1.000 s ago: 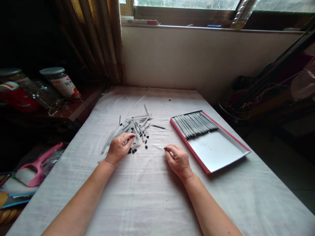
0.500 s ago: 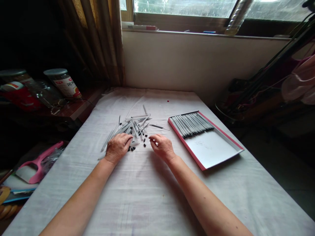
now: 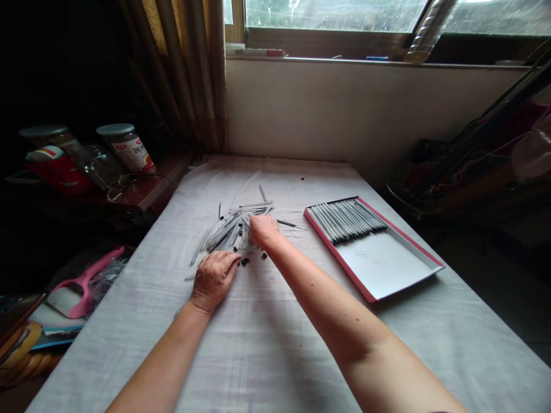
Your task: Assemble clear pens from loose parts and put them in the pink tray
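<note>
On the white cloth lies a loose pile of clear pen barrels (image 3: 224, 229), mixed with thin dark refills (image 3: 286, 223) and small black caps (image 3: 245, 261). At the pile's near edge my left hand (image 3: 215, 278) is closed, thumb against fingers; what it pinches, if anything, cannot be made out. My right hand (image 3: 264, 230) reaches over the pile's right side with curled fingers, its fingertips hidden among the parts. To the right, a shallow red-edged box lid (image 3: 387, 267) holds a row of assembled pens (image 3: 346, 219) along its far half, black ends toward me.
A dark side table (image 3: 150, 198) at the left bears jars (image 3: 129, 152) and glasses (image 3: 118, 186). Below it are a pink-handled item (image 3: 84, 287) and plastic wrap. Behind the cloth-covered table (image 3: 241, 355) stands the wall with a window sill. A tiny red piece (image 3: 302, 178) lies far back.
My right hand has moved forward and left, from beside the pile onto its right side. My left hand has drawn slightly back toward me. The view has shifted a little.
</note>
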### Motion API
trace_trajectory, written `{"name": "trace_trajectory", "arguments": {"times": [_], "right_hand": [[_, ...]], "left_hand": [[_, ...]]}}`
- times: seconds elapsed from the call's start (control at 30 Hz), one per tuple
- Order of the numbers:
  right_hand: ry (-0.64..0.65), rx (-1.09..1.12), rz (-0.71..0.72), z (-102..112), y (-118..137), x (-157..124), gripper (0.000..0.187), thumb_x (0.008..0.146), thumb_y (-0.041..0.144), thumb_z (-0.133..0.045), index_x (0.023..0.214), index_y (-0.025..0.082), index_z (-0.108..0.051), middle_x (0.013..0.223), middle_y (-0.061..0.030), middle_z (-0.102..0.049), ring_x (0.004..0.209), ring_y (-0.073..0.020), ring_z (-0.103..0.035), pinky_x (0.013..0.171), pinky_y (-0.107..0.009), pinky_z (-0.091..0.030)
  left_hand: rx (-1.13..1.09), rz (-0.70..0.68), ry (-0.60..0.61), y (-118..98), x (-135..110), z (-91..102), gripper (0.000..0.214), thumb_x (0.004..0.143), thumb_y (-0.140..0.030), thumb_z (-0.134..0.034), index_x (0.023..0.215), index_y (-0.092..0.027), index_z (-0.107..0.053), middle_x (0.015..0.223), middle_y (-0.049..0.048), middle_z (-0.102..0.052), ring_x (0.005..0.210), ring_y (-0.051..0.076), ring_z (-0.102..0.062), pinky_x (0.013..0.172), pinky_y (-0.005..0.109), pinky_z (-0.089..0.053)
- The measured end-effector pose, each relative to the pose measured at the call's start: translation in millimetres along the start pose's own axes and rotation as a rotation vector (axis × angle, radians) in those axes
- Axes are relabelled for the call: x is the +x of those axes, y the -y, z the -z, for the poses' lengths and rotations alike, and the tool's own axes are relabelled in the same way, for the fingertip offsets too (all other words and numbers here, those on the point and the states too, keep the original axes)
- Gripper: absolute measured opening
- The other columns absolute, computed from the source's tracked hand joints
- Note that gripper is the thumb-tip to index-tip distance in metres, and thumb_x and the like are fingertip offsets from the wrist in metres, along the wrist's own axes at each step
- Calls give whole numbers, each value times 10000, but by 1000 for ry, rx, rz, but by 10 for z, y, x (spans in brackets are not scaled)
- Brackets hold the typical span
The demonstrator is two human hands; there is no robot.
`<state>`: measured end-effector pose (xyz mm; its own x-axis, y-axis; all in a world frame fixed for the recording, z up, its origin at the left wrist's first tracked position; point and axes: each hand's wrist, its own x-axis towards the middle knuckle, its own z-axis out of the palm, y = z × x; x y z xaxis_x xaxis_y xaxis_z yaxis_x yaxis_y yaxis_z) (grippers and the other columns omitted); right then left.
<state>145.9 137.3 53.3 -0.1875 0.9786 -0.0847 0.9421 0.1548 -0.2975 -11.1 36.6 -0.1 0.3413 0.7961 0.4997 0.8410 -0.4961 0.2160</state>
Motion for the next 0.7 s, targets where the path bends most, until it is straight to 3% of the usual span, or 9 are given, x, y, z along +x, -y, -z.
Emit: {"name": "trace_trajectory", "arguments": {"times": [0.1,0.2,0.27,0.33,0.4,0.5,0.7], "right_hand": [[-22,75,-11,57,-161,-74,346,778,168,-564,1109,144,-659,1048,-152,-718,995,-279,-660,807,-340,-490],[-64,231,-20,75,-459,-280,603,794,208,-536,1389,181,-437,918,-58,-739,868,-198,-684,748,-274,-501],[-112,618,-102,41,-688,-485,696,751,176,-533,1429,191,-372,755,-6,-710,660,-159,-665,633,-256,-494],[-153,906,-130,-29,-887,-716,662,719,178,-525,1375,209,-446,721,19,-670,530,-114,-596,541,-233,-464],[-268,1090,-158,-116,-1018,-933,566,707,233,-543,1270,186,-539,728,11,-649,530,-103,-555,480,-210,-429],[-385,1247,-201,-233,-1085,-1157,674,697,285,-592,1351,203,-453,733,12,-647,550,-107,-540,424,-178,-374],[-401,1543,-224,-305,-1123,-1217,994,637,304,-728,1483,279,-207,764,9,-675,545,-115,-578,433,-173,-404]], "left_hand": [[-17,6,4,10,-2,5,251,914,-278,-477,988,-213,-708,948,78,-722,882,228,-633,796,347,-457],[-35,17,3,17,-15,0,249,913,-275,-477,981,-212,-708,943,78,-722,884,228,-633,798,344,-460],[-43,30,5,13,5,-7,246,911,-273,-480,991,-208,-704,947,77,-721,887,229,-633,798,342,-463],[-42,47,21,-5,74,-14,239,905,-258,-487,1006,-208,-698,956,73,-717,881,227,-633,788,334,-465],[-24,59,57,-39,207,-23,230,897,-237,-497,1013,-215,-694,966,66,-708,872,224,-632,771,329,-465],[45,45,140,-96,495,-71,243,886,-220,-512,1050,-245,-689,996,57,-688,882,229,-623,753,333,-459],[262,-144,306,-88,979,-261,280,867,-143,-495,1005,-258,-710,986,92,-657,901,242,-593,719,340,-428]]}}
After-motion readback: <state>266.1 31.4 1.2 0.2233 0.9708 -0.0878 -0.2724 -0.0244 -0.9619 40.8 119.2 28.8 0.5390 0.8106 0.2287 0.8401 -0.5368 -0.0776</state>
